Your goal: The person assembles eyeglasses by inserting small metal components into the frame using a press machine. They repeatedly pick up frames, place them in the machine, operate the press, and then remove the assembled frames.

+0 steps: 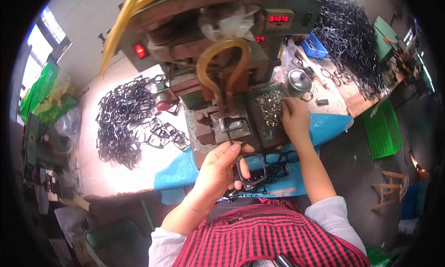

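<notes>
We have a wide, pale desk [143,174] carrying the work, with a dark metal machine [181,58] over it, red digits lit on its front. A big tangled heap of black eyeglass frames [350,44] lies at the far right; a smaller heap of dark, glossy eyeglass frames [123,121] spreads on the left. Which heap is worked and which is unworked, we cannot tell. A bright blue plastic sheet [329,128] covers the near edge, with several loose black frames [280,157] on it, in front of us.

Our left hand [220,167] is clamped on a single black plastic eyeglass frame [265,171] – one rim hangs near us, the other end reaches the machine's metal block. So one piece is at the machine, and we judge it part-way through, not yet set aside. Our right hand [295,119] has its fingers bent close together at the edge of a scatter of tiny, shiny metal bits [270,108] – whether it pinches one, we cannot tell. Plenty of bits lie unused.
</notes>
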A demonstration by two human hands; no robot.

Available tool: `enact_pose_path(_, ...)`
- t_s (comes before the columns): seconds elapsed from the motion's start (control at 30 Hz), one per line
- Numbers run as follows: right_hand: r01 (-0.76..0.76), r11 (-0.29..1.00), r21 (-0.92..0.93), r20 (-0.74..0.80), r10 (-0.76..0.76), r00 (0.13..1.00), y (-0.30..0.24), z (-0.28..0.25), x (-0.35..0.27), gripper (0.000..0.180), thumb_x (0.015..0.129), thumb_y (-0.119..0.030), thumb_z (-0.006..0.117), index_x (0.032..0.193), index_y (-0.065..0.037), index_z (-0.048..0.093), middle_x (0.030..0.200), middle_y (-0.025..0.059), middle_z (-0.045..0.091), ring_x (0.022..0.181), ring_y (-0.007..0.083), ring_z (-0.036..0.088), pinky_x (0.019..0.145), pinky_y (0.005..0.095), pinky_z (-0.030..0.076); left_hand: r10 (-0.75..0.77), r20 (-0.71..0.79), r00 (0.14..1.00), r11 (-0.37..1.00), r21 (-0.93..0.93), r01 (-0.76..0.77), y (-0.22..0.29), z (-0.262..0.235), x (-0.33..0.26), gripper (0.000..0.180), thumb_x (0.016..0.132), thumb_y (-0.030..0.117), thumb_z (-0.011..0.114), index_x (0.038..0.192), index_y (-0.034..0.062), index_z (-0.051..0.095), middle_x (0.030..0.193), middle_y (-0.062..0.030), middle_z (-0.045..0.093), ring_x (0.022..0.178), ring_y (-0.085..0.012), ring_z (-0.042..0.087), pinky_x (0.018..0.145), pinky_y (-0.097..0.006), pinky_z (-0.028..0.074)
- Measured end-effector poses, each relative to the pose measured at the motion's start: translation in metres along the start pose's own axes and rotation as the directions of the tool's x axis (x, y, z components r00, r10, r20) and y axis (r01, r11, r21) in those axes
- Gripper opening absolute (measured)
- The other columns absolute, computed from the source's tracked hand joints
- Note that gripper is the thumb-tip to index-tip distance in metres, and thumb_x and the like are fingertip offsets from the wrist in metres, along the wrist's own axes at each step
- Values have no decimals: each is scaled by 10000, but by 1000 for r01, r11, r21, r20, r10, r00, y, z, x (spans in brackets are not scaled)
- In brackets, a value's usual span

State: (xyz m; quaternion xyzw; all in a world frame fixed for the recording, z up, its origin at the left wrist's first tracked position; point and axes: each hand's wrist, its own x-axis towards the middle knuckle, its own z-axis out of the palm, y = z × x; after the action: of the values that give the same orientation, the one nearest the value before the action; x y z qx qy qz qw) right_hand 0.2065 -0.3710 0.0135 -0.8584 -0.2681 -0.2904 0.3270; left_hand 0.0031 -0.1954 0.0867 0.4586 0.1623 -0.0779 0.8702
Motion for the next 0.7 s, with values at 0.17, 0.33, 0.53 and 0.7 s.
enact_pose_path(0.17,252,965,69,211,-261,942,-17,13,-9,163,761,-95,675,918,-126,704,1048,61,664,1023,301,609,783,424,521,-3,9,1000,1000,-14,3,-1,-2,4,358,1041,319,445,1121,0,587,637,-75,626,413,-111,529,343,-183,367)
enact_pose_path(0.33,414,868,-273,384,-297,875,3,36,10,238,788,-83,631,1026,-91,650,1190,104,609,1146,309,563,800,429,514,25,1,1000,996,81,-25,-4,-8,3,327,1034,348,470,1119,54,586,690,-73,650,469,-119,578,379,-181,388)
enact_pose_path(0.53,51,987,154,73,-63,995,4,16,0,139,833,-35,640,957,-48,701,926,112,673,911,280,649,779,375,504,826,-284,487,494,780,-384,-48,-81,-36,111,941,102,639,980,4,671,880,-40,695,769,-125,645,709,-255,512)
enact_pose_path(0.7,-103,941,323,186,43,982,-19,-2,3,98,828,-32,671,919,-21,704,892,102,681,836,233,656,757,316,502,942,-249,225,258,966,-11,16,-176,-62,64,872,68,697,909,18,684,865,-57,663,819,-176,605,761,-284,472)
